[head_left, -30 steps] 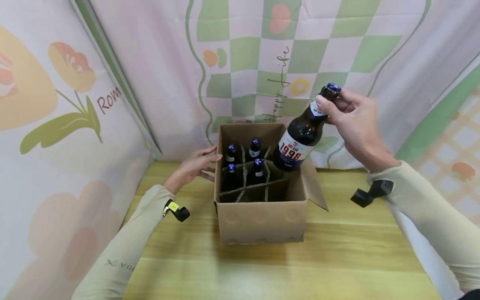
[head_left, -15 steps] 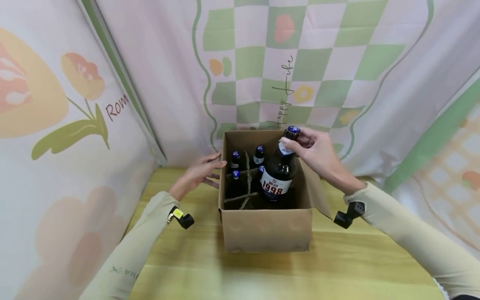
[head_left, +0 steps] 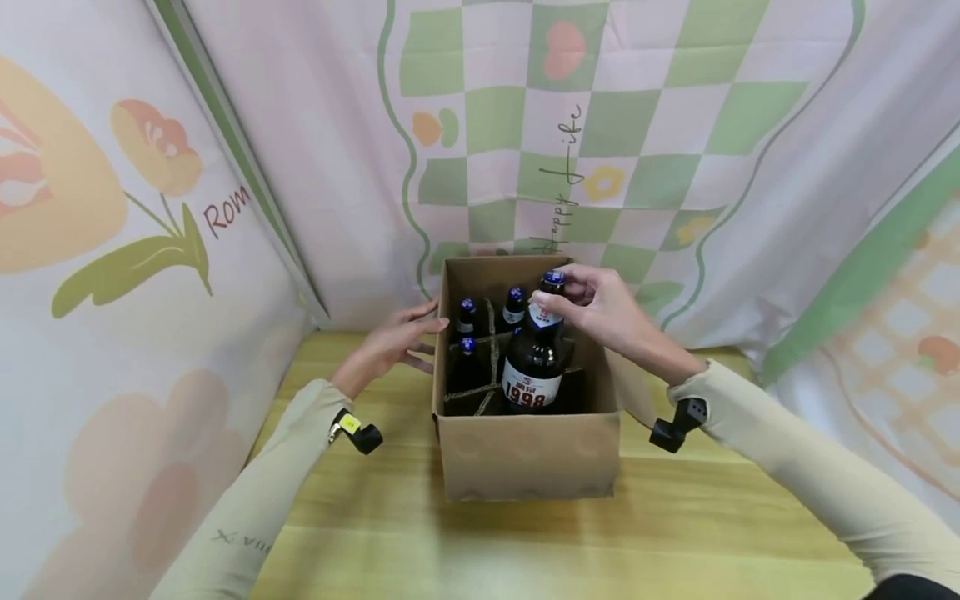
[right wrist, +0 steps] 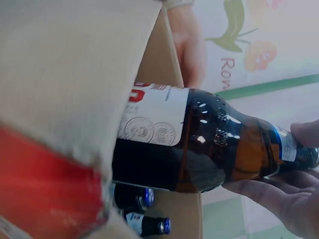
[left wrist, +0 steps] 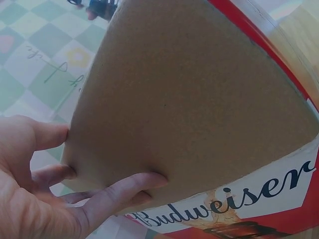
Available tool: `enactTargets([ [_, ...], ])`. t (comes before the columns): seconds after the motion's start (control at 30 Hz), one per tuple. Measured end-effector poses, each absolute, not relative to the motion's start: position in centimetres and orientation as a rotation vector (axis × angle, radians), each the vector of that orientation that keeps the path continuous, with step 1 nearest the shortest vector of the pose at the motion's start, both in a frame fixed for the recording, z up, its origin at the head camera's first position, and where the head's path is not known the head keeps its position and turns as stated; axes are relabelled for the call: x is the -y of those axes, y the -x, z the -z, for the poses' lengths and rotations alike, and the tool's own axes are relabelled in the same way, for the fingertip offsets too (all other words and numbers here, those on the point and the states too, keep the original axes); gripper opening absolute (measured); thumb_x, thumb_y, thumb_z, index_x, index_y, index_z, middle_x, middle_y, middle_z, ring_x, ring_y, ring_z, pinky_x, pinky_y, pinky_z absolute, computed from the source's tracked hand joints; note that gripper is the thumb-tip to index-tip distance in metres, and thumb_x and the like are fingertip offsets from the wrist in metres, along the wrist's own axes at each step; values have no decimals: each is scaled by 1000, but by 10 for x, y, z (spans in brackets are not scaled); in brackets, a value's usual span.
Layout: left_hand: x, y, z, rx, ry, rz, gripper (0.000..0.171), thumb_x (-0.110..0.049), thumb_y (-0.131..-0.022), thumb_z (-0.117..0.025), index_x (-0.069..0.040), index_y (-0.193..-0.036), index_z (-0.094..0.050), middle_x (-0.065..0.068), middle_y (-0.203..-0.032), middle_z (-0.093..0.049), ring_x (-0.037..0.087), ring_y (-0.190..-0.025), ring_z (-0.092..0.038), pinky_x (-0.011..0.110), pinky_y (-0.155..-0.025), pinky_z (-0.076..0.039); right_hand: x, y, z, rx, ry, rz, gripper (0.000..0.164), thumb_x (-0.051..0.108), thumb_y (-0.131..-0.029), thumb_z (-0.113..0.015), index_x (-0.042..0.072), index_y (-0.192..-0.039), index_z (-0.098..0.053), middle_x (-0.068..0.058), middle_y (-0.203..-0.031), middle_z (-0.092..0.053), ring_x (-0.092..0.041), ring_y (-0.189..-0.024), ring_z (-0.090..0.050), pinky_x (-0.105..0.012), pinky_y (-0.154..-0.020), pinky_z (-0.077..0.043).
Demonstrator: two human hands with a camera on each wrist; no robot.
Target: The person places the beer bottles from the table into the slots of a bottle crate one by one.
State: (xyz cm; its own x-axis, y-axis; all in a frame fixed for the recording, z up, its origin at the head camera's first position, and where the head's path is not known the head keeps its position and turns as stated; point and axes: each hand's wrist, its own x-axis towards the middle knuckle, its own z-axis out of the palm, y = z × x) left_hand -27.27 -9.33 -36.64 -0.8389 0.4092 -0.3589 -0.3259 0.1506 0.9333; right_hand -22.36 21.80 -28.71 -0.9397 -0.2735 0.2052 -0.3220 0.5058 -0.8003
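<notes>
My right hand (head_left: 603,310) grips a brown glass beer bottle (head_left: 534,367) by its neck, just below the blue cap. The bottle is almost upright, its lower part inside the cardboard box (head_left: 531,454). The right wrist view shows its shoulder and pale label (right wrist: 154,114) above the box's side, the lower end hidden. My left hand (head_left: 390,346) rests its extended fingers against the box's left side, near the rim. Up close in the left wrist view, those fingers (left wrist: 132,186) touch a plain brown cardboard panel (left wrist: 184,94).
Several blue-capped bottles (head_left: 467,346) stand between cardboard dividers (head_left: 492,342) in the box. A flap (head_left: 633,387) hangs out on the box's right. The box stands on a wooden table (head_left: 360,517), with a printed curtain (head_left: 498,117) behind.
My right hand has carried the bottle left and down from above the box's right edge into the box, turning it more upright. My left hand has stayed at the box's left side.
</notes>
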Motion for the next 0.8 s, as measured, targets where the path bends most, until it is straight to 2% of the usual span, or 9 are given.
enactTargets([
  [0.17,95,273,368,-1901,-83,-1735,76,-24,-107,-61,-25,-169,-17,22,-169,-28,55,-141,-45,47,-88,-66,-209,229,289,2700,-583,-1533,30,27,-99,-75,2,-114,-71,-6,-90,-80,-11,-78,-71,-23,-68,-59],
  [0.3,95,273,369,-1902,-99,-1734,75,-24,-107,-60,-25,-169,-17,22,-169,-28,55,-141,-45,47,-88,-65,-206,232,302,2730,-665,-1521,32,20,-97,-76,-2,-120,-70,-7,-86,-78,-15,-72,-70,-25,-63,-60],
  [0.4,95,273,369,-1899,-111,-1738,75,-25,-107,-60,-25,-169,-17,22,-169,-28,55,-141,-46,47,-89,-65,-204,231,315,2777,-801,-1379,37,16,-94,-80,-4,-124,-70,-3,-73,-69,-11,-60,-60,-22,-55,-52],
  [0.53,95,273,370,-1887,-109,-1746,77,-25,-106,-62,-25,-169,-17,22,-169,-28,55,-141,-46,47,-89,-65,-199,224,327,2831,-981,-1184,33,16,-92,-82,-1,-119,-74,7,-61,-52,-5,-55,-43,-21,-57,-43],
  [0.67,96,275,370,-1889,-105,-1747,77,-24,-107,-62,-24,-169,-17,21,-170,-27,55,-141,-46,48,-88,-65,-197,221,328,2856,-1049,-1128,31,16,-91,-83,-1,-116,-76,9,-55,-43,-4,-54,-36,-21,-59,-40],
  [0.8,96,274,371,-1892,-109,-1743,76,-25,-107,-61,-24,-169,-17,21,-170,-27,55,-140,-47,48,-89,-65,-198,222,327,2876,-1069,-1119,34,18,-91,-84,-3,-117,-75,9,-54,-46,-3,-52,-36,-21,-58,-40],
])
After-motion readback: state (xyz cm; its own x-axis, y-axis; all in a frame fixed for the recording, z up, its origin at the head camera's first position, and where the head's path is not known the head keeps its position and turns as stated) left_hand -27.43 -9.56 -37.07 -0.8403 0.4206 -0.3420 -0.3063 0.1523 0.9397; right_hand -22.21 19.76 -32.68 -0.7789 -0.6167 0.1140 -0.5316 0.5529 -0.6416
